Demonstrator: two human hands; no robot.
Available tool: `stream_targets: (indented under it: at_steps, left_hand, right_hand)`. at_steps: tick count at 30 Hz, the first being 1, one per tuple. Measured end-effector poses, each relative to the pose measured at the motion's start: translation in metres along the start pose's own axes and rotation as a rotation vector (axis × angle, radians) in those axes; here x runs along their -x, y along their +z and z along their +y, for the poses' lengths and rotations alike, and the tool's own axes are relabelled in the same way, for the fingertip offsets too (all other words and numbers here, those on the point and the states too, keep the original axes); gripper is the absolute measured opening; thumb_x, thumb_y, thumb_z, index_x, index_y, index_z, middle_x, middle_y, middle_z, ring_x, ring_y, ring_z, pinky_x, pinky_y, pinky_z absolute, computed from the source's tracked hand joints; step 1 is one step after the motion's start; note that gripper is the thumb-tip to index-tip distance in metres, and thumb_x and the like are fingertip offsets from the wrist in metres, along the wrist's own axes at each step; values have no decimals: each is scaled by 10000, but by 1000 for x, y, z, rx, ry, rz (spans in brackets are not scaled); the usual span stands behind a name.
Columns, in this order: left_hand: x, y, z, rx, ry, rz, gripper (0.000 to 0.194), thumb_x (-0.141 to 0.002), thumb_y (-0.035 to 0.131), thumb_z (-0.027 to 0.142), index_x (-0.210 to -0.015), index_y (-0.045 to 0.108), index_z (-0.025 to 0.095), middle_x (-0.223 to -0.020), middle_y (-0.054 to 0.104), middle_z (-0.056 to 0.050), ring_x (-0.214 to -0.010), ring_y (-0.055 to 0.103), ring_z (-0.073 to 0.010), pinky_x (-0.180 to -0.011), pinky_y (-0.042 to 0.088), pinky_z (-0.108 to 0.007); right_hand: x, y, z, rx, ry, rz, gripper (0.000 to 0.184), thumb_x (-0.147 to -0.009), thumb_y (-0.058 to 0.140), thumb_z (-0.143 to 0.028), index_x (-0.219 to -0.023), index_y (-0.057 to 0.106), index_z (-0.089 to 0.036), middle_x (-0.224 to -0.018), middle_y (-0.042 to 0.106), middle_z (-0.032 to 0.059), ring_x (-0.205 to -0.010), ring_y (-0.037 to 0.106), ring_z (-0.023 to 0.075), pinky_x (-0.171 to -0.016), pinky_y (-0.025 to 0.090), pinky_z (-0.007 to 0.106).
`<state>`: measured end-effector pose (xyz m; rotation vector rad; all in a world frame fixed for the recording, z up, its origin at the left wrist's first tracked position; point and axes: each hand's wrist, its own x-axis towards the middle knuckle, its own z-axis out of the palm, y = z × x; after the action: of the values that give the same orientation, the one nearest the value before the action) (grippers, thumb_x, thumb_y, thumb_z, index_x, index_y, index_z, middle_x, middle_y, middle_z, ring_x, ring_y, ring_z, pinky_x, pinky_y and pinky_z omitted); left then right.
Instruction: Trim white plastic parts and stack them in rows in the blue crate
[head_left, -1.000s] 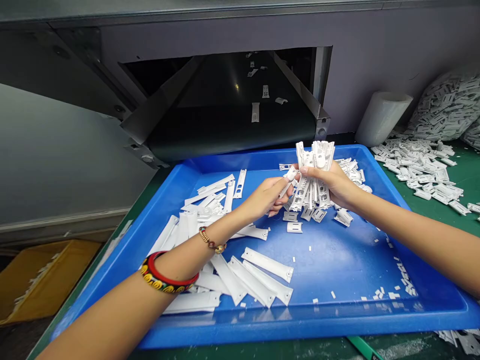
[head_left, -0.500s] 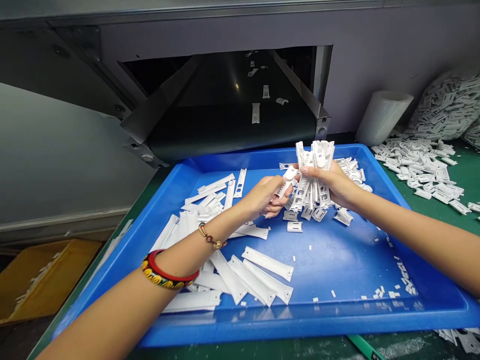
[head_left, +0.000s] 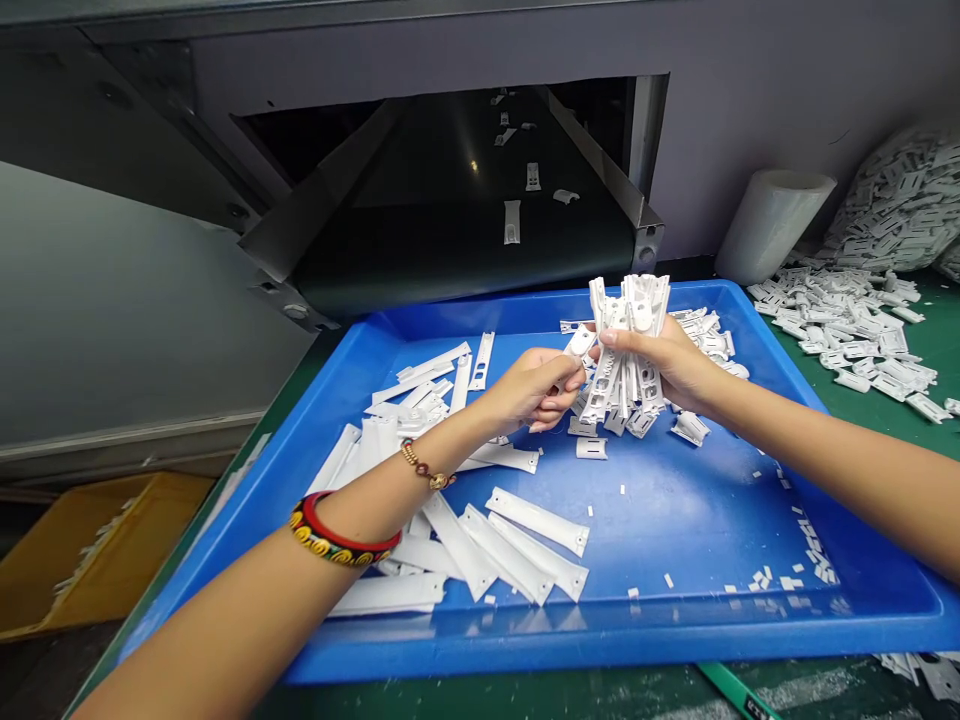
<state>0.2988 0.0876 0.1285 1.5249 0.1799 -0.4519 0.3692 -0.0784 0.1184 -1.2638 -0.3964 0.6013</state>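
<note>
Since a moment ago, my left grip [head_left: 537,390] has curled further over one white strip [head_left: 581,341], pinching it; my right grip [head_left: 670,363] is closed round a fanned bundle [head_left: 641,318] above the blue tray [head_left: 465,652]. Spread so unevenly, its pieces could slide out if that hold slackens.

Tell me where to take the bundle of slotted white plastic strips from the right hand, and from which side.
Probably grip the white bundle by its upper ends, from above: they jut free above the right hand, which clasps its right side, while the left hand crowds its left.
</note>
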Motion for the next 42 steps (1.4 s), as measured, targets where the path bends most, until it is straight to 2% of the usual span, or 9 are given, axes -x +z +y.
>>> stream_targets:
  at_steps: [12, 20, 25, 28, 31, 35, 38, 40, 42]
  left_hand:
    - [-2, 0, -5, 9, 44, -7, 379, -944, 364, 226, -568, 409, 199, -373, 305, 82, -266, 207, -37, -276, 229, -127]
    - [-4, -3, -8, 16, 71, -42, 357, -949, 362, 262, -600, 409, 201, -395, 314, 84, -281, 221, -40, -295, 241, -128]
    - [-3, -2, -7, 23, 99, -22, 352, -947, 337, 274, -610, 411, 202, -407, 304, 79, -295, 227, -48, -311, 244, -143]
    - [-5, 0, -9, 14, 100, -45, 309, -925, 347, 261, -626, 404, 201, -449, 322, 68, -333, 219, -50, -329, 208, -149]
    - [-9, 3, -13, 32, 112, -68, 251, -885, 359, 257, -643, 392, 198, -501, 334, 57, -375, 206, -53, -363, 159, -160]
    - [-7, 13, -10, 108, 164, -9, 244, -876, 382, 314, -660, 373, 202, -539, 335, 51, -427, 234, -70, -412, 177, -185]
    - [-6, 22, -1, 84, 163, -47, 383, -919, 362, 488, -689, 452, 196, -561, 430, 16, -496, 399, -113, -482, 345, -225]
    - [-12, 22, 4, 47, 219, -57, 498, -921, 330, 599, -827, 571, 174, -697, 591, -52, -684, 575, -190, -646, 480, -304]
    - [-26, 14, 8, 10, 334, 79, 571, -925, 312, 628, -1032, 611, 153, -960, 681, -119, -941, 635, -254, -833, 509, -375]
  right_hand:
    - [0, 1, 0, 7, 0, -5, 429, -557, 898, -441, -814, 666, -189, -831, 749, 61, -779, 716, 223, -738, 608, 351]
    - [1, 1, 1, -15, 14, -4, 427, -562, 894, -429, -835, 657, -201, -768, 734, 44, -797, 720, 238, -754, 612, 371]
    - [1, 0, 6, -92, 63, -78, 347, -602, 873, -369, -830, 680, -192, -789, 740, 42, -790, 722, 231, -777, 607, 379]
    - [3, 2, 7, -134, 112, -106, 345, -608, 860, -383, -841, 688, -195, -788, 743, 40, -785, 724, 241, -767, 610, 395]
    - [5, 3, 6, -149, 148, -186, 366, -612, 849, -398, -883, 697, -203, -839, 751, 52, -835, 722, 263, -769, 612, 415]
    - [7, 2, 1, -138, 126, -267, 382, -630, 841, -413, -915, 694, -206, -869, 751, 55, -855, 716, 261, -773, 612, 420]
    - [8, 2, -5, -89, 96, -213, 411, -591, 869, -419, -879, 675, -199, -806, 736, 38, -778, 711, 243, -742, 613, 415]
    - [6, 0, -9, -38, -6, -111, 450, -555, 892, -401, -884, 659, -200, -814, 730, 34, -807, 709, 244, -781, 605, 423]
    - [-1, -7, -12, 16, -194, 54, 489, -541, 899, -396, -911, 644, -204, -878, 730, 43, -892, 702, 254, -851, 585, 437]
